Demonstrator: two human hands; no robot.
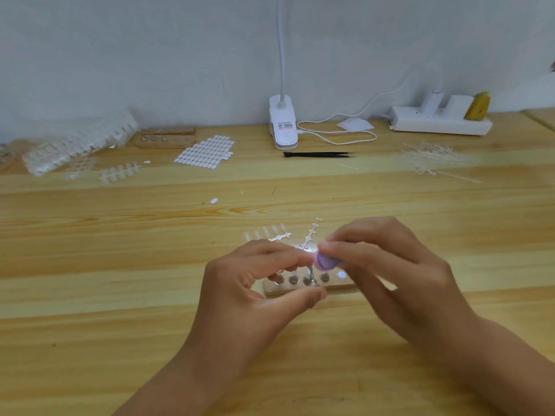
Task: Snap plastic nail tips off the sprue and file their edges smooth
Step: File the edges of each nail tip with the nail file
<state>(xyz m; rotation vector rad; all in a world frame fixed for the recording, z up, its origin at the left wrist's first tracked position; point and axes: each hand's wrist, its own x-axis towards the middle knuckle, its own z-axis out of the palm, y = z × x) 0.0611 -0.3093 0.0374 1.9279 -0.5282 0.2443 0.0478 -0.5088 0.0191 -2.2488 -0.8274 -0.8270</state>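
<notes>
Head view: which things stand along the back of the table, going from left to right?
From the left: stack of clear nail-tip sprues, wooden block, sheet of white oval pieces, clip lamp, white power strip.

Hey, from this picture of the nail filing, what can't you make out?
Head view throughout.
- The sprue where the left hand pinches it: lost in glare.
- The purple file in the right hand: motion-blurred, shape unclear.
- The wooden holder: partly hidden behind both hands.
- The lamp: head cut off by the top edge.
</notes>
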